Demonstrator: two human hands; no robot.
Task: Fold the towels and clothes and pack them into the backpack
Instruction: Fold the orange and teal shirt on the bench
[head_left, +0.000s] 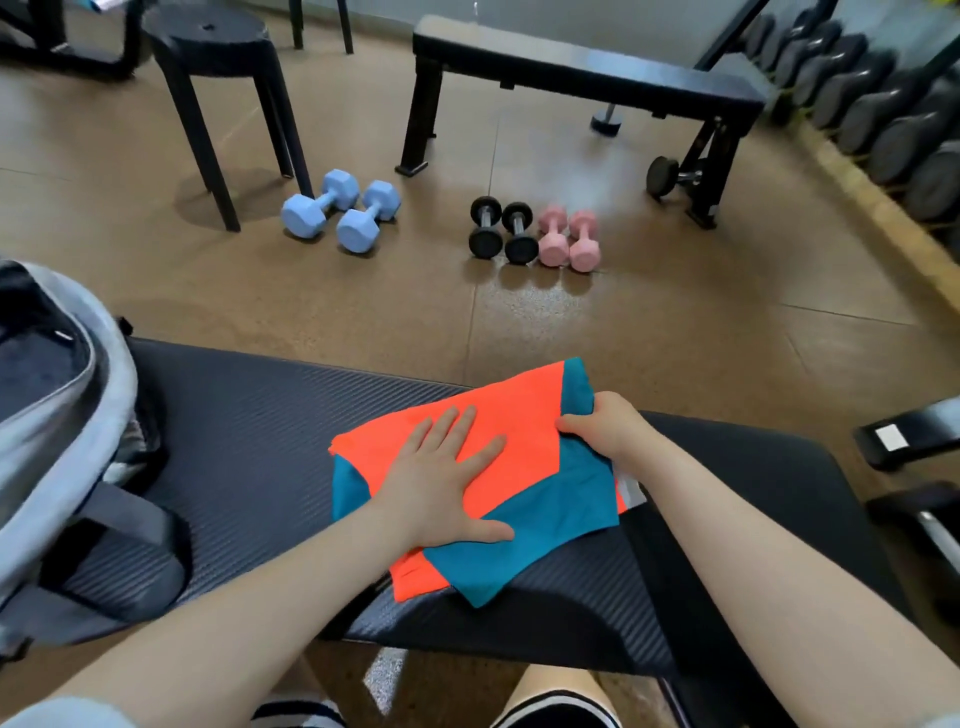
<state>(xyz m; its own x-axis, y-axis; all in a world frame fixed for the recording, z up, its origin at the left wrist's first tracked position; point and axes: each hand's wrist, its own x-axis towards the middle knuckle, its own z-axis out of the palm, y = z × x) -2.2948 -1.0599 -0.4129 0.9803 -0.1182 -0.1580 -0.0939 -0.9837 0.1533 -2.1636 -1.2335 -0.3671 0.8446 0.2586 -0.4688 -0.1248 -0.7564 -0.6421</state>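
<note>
Clothing — an orange-and-teal garment (524, 457) — lies partly folded on the dark padded counter (249, 431), its long axis running diagonally from the near-left corner up toward the far right. The left hand (441, 483) presses flat on the orange panel, fingers (457, 423) straight and spread. The right hand (605, 428) grips the garment's far right edge, fingers curled round the teal fabric. A grey backpack (57, 441) stands open on the counter's left end, well apart from the garment. Beyond, on the floor — blue dumbbells (340, 210), black dumbbells (501, 228) and pink dumbbells (569, 239).
</note>
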